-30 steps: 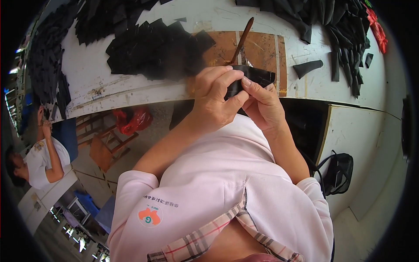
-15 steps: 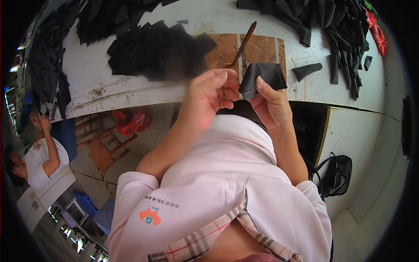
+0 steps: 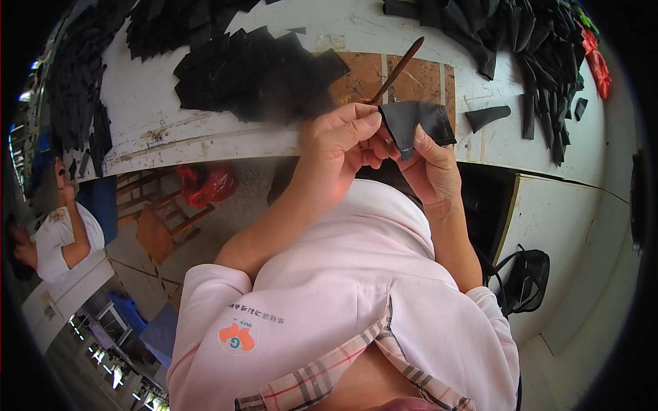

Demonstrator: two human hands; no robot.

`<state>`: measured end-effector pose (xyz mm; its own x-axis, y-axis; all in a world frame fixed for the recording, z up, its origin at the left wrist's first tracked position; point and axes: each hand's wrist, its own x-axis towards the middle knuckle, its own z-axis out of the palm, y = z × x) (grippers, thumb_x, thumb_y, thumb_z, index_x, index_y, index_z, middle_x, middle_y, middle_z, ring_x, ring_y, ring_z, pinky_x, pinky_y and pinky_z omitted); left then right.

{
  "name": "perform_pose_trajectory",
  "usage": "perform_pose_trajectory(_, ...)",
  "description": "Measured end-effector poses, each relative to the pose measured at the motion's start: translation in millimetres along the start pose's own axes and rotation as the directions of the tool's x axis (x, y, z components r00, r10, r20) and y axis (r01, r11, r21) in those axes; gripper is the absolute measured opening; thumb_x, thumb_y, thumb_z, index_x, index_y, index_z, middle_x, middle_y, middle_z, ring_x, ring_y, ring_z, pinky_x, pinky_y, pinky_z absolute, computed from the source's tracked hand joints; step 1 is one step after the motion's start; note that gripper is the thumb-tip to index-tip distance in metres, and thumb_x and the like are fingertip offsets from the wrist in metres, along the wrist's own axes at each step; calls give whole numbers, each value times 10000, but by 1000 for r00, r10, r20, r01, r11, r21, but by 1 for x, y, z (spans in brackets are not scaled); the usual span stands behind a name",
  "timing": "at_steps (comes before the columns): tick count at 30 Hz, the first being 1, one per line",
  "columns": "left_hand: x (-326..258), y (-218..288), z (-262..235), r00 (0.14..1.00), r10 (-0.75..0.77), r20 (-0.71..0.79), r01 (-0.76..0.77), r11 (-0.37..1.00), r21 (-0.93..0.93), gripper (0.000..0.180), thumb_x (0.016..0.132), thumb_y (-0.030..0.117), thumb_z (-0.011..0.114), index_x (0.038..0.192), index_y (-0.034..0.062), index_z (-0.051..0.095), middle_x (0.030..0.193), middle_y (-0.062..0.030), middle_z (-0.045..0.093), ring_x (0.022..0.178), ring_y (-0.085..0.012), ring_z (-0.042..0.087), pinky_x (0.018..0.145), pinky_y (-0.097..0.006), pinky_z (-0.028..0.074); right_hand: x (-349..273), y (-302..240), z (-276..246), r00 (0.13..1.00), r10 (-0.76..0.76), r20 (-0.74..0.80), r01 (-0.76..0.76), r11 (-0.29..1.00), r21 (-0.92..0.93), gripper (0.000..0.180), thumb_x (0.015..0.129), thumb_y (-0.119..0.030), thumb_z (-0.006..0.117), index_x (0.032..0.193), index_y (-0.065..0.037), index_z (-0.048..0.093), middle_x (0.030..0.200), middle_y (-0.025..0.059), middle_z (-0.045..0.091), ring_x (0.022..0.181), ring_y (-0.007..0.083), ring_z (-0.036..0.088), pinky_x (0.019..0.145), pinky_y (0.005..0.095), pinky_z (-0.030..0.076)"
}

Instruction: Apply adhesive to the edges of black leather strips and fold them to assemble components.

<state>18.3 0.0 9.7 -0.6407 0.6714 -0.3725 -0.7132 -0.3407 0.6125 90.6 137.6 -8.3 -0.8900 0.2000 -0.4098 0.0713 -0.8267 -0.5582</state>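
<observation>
A small black fabric piece (image 3: 428, 120) with a pale stitched line along its edge is held up at the table's near edge. My left hand (image 3: 346, 137) is closed, pinching the left edge of that piece between thumb and fingers. My right hand (image 3: 433, 168) grips its lower edge, thumb on top and fingers underneath. Just beyond my hands, a slim brown pointed tool (image 3: 401, 68) lies slanted over a brown board (image 3: 428, 85). Left of the board spreads a heap of black fabric pieces (image 3: 253, 75).
More black pieces (image 3: 534, 41) are piled at the far right, with a single piece (image 3: 488, 118) nearer. A red plastic bag (image 3: 205, 185) and a wooden stool (image 3: 161, 233) are below the table at left. A co-worker (image 3: 68, 236) stands far left; a black bag (image 3: 526, 277) hangs at right.
My left hand has moved right and taken hold of the fabric's left edge. The piece has been turned and opened out slightly, with my right hand still gripping it.
</observation>
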Motion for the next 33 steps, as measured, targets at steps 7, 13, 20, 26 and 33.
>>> perform_pose_trajectory(7, 2, -3, -5, 1000, -17, -17, 17, 1000, 1, 157, 837, 117, 502, 918, -11, 544, 711, -70, 588, 610, -125, 558, 563, -240, 458, 2, 1, -2, 999, 30, 29, -30, 1000, -7, 271, 792, -74, 594, 1041, -6, 512, 913, 89, 601, 791, 174, 585, 681, 300, 475)
perform_pose_trajectory(13, 2, -9, -6, 991, 96, -89, -78, 979, 187, 118, 821, 80, 524, 887, -13, 555, 720, -44, 592, 597, -81, 546, 527, -191, 443, 6, 1, -2, 998, -51, 25, 57, 890, -452, 254, 771, -95, 641, 958, 26, 519, 858, 104, 608, 743, 197, 601, 669, 303, 502)
perform_pose_trajectory(20, 5, -11, 2, 863, 502, -64, -264, 555, 789, 78, 728, -33, 597, 793, -10, 562, 632, -38, 568, 523, -61, 517, 467, -219, 416, -2, -9, 13, 780, -569, 261, 336, 28, -942, 287, 751, -138, 666, 949, 13, 524, 685, 59, 521, 554, 138, 519, 534, 236, 444)
perform_pose_trajectory(26, 7, -8, 7, 751, 632, 190, -427, 246, 870, 128, 693, -62, 581, 786, 1, 519, 645, -116, 568, 532, -225, 576, 497, -287, 458, 4, -6, 28, 778, -447, 441, 518, 61, -853, 119, 744, -38, 643, 827, 23, 584, 705, 71, 536, 552, 146, 537, 510, 226, 443)
perform_pose_trajectory(33, 14, -13, -2, 791, 599, -121, -363, 621, 695, 95, 734, -87, 559, 788, -10, 546, 696, -51, 581, 585, -81, 570, 465, -200, 446, 16, 11, 24, 646, -452, 615, 512, -342, -788, 155, 684, 34, 604, 815, -30, 551, 727, 85, 512, 558, 248, 538, 491, 325, 450)
